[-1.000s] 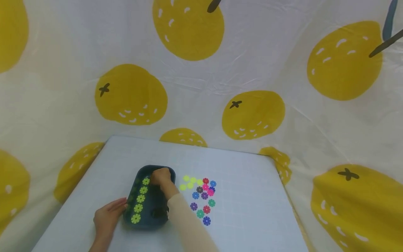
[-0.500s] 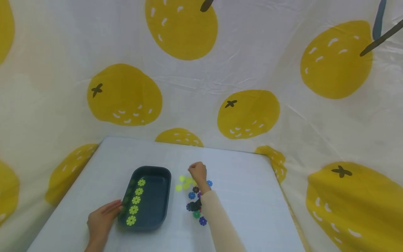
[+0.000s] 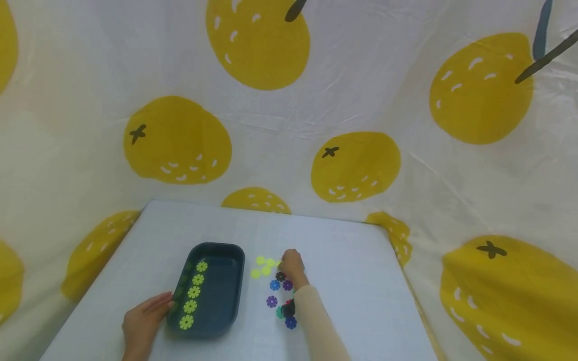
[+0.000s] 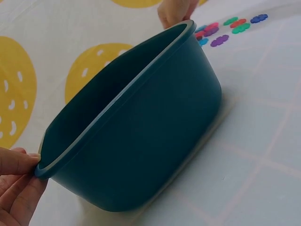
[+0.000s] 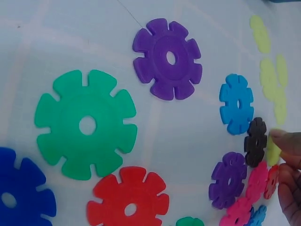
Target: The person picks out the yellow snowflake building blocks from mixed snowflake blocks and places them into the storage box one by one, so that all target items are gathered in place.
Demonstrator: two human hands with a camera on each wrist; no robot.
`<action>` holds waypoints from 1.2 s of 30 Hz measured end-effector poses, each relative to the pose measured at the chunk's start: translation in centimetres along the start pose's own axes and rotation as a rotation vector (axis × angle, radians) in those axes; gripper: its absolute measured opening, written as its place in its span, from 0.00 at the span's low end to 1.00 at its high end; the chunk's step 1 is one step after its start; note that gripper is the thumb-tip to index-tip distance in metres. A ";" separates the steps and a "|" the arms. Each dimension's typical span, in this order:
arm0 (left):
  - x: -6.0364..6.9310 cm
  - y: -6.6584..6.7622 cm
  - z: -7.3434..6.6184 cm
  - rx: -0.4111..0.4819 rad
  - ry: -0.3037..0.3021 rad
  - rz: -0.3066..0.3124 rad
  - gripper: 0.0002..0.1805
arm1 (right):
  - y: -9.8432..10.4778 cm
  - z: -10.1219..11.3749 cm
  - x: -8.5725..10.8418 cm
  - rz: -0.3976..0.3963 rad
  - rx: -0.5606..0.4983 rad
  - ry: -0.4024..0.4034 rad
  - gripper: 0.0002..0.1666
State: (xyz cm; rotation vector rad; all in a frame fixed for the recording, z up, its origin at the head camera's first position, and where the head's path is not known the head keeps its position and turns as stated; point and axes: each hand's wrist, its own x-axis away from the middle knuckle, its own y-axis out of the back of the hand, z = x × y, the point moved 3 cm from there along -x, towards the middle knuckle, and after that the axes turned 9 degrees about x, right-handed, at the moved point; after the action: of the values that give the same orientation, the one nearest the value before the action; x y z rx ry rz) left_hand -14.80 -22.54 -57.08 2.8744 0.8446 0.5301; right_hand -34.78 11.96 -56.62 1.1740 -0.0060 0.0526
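Observation:
A dark teal tray (image 3: 219, 296) holds several yellow-green notched discs (image 3: 193, 292) in a column along its left side. My left hand (image 3: 143, 321) pinches the tray's rim (image 4: 113, 103) between thumb and fingers (image 4: 21, 165). My right hand (image 3: 293, 265) is right of the tray, over the far end of the loose discs. In the right wrist view, its thumb and fingertips (image 5: 282, 139) meet opposite edges of a yellow-green disc (image 5: 273, 153), beside a black disc (image 5: 255, 142) and a red one (image 5: 271, 181). The right palm is outside that view.
More yellow-green discs (image 3: 261, 260) lie between the tray and my right hand. Purple (image 3: 272, 301), blue (image 3: 291, 322), green (image 5: 87, 125), red (image 5: 129, 197) and pink (image 5: 257, 182) discs spread toward the near side. A fruit-print cloth (image 3: 271, 125) hangs behind the white table (image 3: 361, 281).
My right hand has left the tray's far right part, crossed rightward to the loose discs and come down among them. My left hand has stayed at the tray's rim.

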 end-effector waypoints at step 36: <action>0.3 -0.2 0.0 0.035 -0.091 -0.036 0.20 | 1.1 10.1 -0.6 0.195 -1.274 -0.263 0.15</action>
State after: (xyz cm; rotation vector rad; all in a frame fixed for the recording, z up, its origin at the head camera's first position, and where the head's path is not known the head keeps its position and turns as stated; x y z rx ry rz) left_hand -14.69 -22.23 -56.98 2.8834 0.8976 0.3817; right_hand -35.15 3.08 -51.75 -0.1043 -0.3395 0.0517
